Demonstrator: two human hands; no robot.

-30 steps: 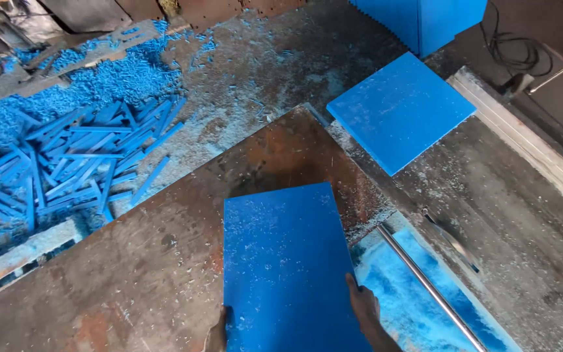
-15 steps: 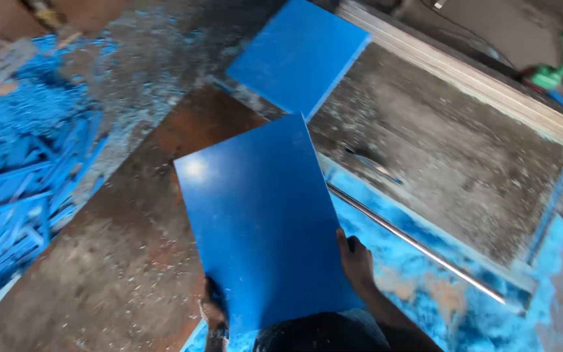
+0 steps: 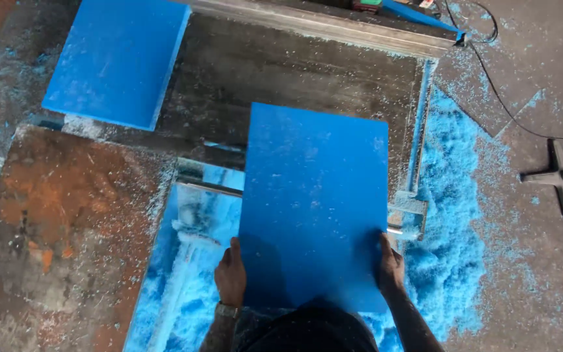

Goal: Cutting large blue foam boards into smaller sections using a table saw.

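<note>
Blue board point(image 3: 314, 202): we now hold it mid-frame, swung right off the rusty plate point(image 3: 59, 221); left hand point(image 3: 230, 277) and right hand point(image 3: 391, 267) grip its edges.

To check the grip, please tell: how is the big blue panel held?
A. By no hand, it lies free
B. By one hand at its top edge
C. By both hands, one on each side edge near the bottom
C: the left hand and the right hand each grip a side edge of the blue panel, near its lower end.
</note>
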